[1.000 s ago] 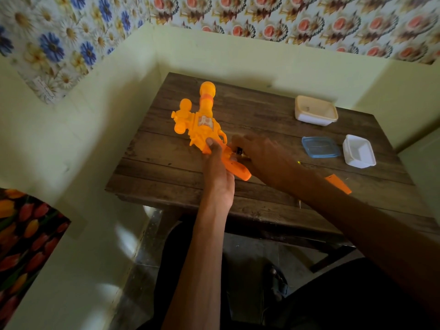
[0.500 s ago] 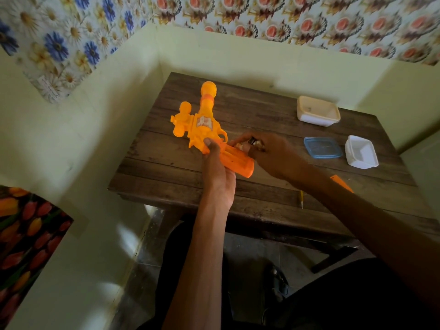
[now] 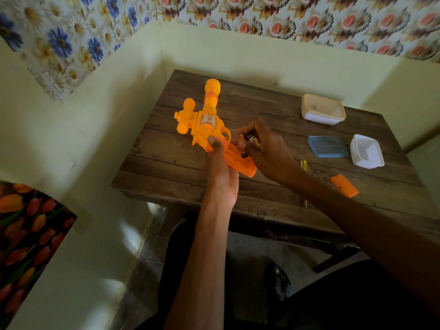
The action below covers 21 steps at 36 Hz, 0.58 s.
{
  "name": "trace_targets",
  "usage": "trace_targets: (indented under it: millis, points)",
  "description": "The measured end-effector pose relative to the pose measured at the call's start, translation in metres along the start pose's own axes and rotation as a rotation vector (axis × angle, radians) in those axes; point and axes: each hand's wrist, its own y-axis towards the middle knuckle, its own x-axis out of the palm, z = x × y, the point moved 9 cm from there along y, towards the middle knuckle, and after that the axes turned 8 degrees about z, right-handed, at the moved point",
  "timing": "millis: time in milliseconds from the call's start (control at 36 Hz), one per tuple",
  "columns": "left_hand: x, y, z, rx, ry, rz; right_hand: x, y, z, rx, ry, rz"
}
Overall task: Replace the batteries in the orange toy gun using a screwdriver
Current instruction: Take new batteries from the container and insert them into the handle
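Orange toy gun (image 3: pixel 209 125) lifted just above the dark wooden surface (image 3: pixel 181 167), barrel pointing away toward the wall. Left hand (image 3: pixel 222 172) wrapped closed around the handle, thumb on top. Right hand (image 3: pixel 266 148) curled at the open handle, fingers pinching small batteries (image 3: pixel 251 140). Yellow-handled screwdriver (image 3: pixel 304 165) flat on the surface, partly hidden under the right forearm. Orange battery cover (image 3: pixel 344 186) lying near it. Blue lid (image 3: pixel 327 146) between two white containers (image 3: pixel 322 109), well apart from the gun.

Single head-worn view, wide-angle, looking forward and steeply down over wooden table (image 3: pixel 181 167) in wall corner, close range.
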Motion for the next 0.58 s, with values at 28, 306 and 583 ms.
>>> trace_targets:
  millis: [28,306,583]
  points:
    - [0.0,0.0,0.0,0.002,-0.003,0.003,0.0,0.0,-0.001,-0.022,-0.015,0.003]
    - [0.004,0.001,-0.003,-0.004,-0.002,-0.034,0.012,-0.009,-0.005,-0.301,-0.235,-0.088]
    - [-0.003,0.0,-0.003,-0.068,-0.033,0.047,0.015,-0.006,-0.009,-0.36,-0.217,-0.118]
